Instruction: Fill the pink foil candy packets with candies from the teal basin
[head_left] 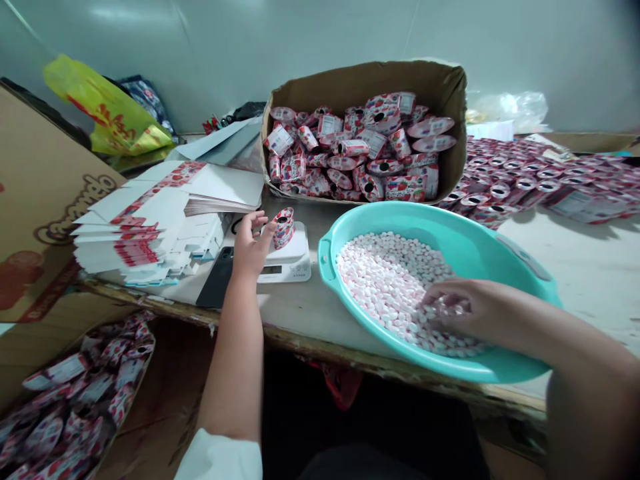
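Note:
My left hand (pixel 251 241) is beside a small red-and-white strawberry-print carton (pixel 284 229), its fingers apart and the thumb tip close to the carton's left side. Whether the thumb touches it, I cannot tell. Upright, with a dark hole in its top, the carton stands on a white digital scale (pixel 299 269). My right hand (pixel 450 307) reaches into a turquoise basin (pixel 505 267) of small white candies (pixel 380 280). Its fingers curl down among the candies and close around some; the fingertips are partly hidden.
Behind the basin, a cardboard box (pixel 367 77) holds many similar cartons. More cartons (pixel 520 177) stand in rows at the right. Flat white packaging (pixel 145 220) is stacked left of the scale, near a dark phone (pixel 216 280). Another box of cartons (pixel 85 387) sits below the table edge.

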A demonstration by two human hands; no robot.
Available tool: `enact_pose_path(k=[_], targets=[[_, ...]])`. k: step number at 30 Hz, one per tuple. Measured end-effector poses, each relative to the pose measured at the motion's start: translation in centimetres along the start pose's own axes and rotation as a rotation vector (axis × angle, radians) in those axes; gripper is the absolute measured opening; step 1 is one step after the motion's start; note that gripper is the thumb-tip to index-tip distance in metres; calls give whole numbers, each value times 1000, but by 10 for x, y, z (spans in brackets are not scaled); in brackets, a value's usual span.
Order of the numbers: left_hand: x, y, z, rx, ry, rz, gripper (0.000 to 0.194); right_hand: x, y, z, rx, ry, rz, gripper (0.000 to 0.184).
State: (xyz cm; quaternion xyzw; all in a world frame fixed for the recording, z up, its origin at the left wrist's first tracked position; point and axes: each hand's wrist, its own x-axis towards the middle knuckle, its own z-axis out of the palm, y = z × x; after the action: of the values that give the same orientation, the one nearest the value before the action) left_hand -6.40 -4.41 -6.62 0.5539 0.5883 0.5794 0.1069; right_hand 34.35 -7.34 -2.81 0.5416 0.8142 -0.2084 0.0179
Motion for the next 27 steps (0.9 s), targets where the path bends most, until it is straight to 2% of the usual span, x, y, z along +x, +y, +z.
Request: enact_pose_path(k=[6,10,15,18,21,24,27], targets=[[0,6,-1,-10,4,2,59,-1,-9,-5,20,-37,14,19],[1,3,-1,16,35,-29,59,-2,-17,-9,28,-34,35,23],[-1,2,9,173,-105,21,68,-4,-20,-8,39,46,-2,25],[-2,1,17,234,-137,46,60,-4,-19,-8,26,51,-18,25],[-2,1,23,256,-85,60,49,-6,-20,-9,-10,32,-40,24],[-5,15,27,285,-14,148,43,-8,-22,-11,-36,67,-61,20],[-8,49,27,258,-2,266,43,-12,-24,-12,-12,92,-61,13]])
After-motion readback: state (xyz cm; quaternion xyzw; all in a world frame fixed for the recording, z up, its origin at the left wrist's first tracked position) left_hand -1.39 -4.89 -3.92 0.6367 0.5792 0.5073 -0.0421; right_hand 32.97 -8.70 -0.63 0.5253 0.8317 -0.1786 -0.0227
